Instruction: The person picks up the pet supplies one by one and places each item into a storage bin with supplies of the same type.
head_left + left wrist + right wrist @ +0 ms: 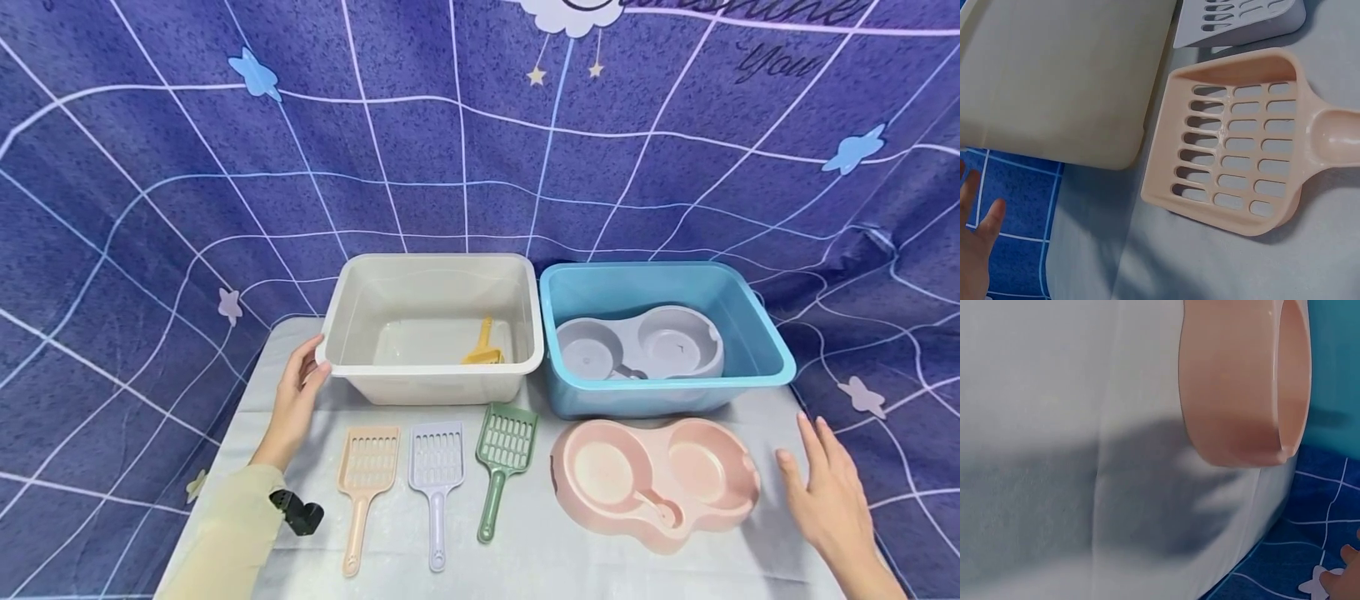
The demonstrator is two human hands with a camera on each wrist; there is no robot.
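Note:
At the left corner of a cream litter box (pixel 431 370), my left hand (pixel 294 404) has its fingers by the rim, loosely spread; whether they touch it I cannot tell. A small yellow scoop (pixel 483 348) lies inside that box. My right hand (pixel 828 492) hovers with spread fingers, holding nothing, to the right of a pink double pet bowl (pixel 658 450). Behind that bowl stands a blue litter box (pixel 675 385) with a grey double pet bowl (pixel 643 335) in it. The left wrist view shows a peach slotted litter scoop (pixel 1304 144) close to the cream box.
Right of the peach scoop, a lavender litter scoop (pixel 437 492) and a green litter scoop (pixel 495 492) lie on the white-covered table (pixel 525 575). A blue patterned curtain (pixel 480 150) hangs behind the boxes and along both sides.

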